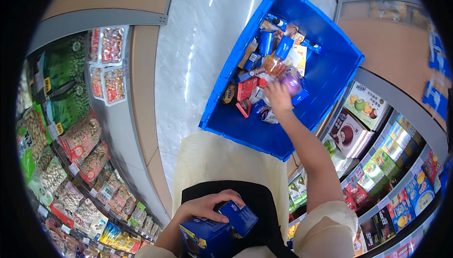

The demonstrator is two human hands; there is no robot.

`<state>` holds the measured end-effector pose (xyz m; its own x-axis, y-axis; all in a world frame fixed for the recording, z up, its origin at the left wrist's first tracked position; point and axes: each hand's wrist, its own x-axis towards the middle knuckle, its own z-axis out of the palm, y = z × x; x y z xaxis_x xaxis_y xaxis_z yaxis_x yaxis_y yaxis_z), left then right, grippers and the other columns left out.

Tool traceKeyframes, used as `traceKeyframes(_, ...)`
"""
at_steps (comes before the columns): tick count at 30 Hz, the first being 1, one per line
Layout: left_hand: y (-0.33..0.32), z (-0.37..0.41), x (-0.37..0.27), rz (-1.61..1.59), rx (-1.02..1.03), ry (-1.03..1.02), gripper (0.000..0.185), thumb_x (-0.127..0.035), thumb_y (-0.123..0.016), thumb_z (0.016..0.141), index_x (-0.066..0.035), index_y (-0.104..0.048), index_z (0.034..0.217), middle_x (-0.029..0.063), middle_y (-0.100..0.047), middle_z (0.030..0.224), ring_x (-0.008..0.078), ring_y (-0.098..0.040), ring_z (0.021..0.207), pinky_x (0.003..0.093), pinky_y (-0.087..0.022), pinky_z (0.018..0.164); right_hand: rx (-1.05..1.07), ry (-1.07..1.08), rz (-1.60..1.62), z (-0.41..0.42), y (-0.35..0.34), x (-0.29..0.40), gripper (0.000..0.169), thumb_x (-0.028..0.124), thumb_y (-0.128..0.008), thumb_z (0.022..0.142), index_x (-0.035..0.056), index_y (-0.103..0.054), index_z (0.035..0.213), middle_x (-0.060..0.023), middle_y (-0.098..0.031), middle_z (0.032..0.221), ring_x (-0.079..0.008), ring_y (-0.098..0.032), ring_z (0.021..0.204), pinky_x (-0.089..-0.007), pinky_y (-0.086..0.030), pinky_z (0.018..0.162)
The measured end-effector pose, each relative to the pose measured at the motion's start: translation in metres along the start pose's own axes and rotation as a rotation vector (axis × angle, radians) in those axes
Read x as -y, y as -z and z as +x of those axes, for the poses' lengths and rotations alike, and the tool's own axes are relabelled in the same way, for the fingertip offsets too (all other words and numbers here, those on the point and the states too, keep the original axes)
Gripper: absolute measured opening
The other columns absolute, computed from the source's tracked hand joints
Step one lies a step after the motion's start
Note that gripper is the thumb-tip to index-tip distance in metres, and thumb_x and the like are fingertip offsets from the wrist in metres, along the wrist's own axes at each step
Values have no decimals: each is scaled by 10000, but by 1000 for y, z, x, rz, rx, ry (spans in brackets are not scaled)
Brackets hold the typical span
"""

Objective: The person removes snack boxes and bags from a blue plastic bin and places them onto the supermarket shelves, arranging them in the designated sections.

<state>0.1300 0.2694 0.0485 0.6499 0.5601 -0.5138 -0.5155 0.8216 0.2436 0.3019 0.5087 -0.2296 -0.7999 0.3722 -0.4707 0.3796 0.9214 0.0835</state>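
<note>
Held close to my body, two dark blue cardboard boxes, a smaller box [244,220] and a larger box [208,233], are under my left hand [210,205]. Its thumb and fingers grip them from above. My right hand [279,97] reaches down into a blue plastic crate [244,139] on the floor. It is at a purple package [291,83], beside a red box [247,88]; its fingertips are blurred and a firm hold cannot be made out. Around it lie a blue box [284,47], a brown snack in clear wrap [274,65] and several other packets.
Left, shelves hold bags of peanuts [83,132], green packages [60,95] and clear plastic tubs [113,45]. Right, shelves carry a white carton [366,105] and other boxed snacks. Grey tiled floor [184,56] runs between the shelving units.
</note>
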Motion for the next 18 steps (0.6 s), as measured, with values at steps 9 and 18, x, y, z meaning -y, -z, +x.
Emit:
traceKeyframes(9,-94,-82,-3,-328,-332,-131,636,-331,-714,700,-87,-467,1233,102,-464,1197,235,-477,1124,341,-399,957,389,-223,459,-214,93,-37,360,162,-633,719,104,-567,1068,-127,-561,971,-307,-558,931,-441,-477,799)
traceKeyframes(18,-141,-121,15,-242,-307,-502,630,-370,-638,820,-46,-386,1299,134,-506,1188,247,-540,1074,377,-472,895,159,-221,2224,-365,361,93,415,141,-527,910,58,-384,1290,-105,-504,1172,-210,-568,1007,-298,-459,832)
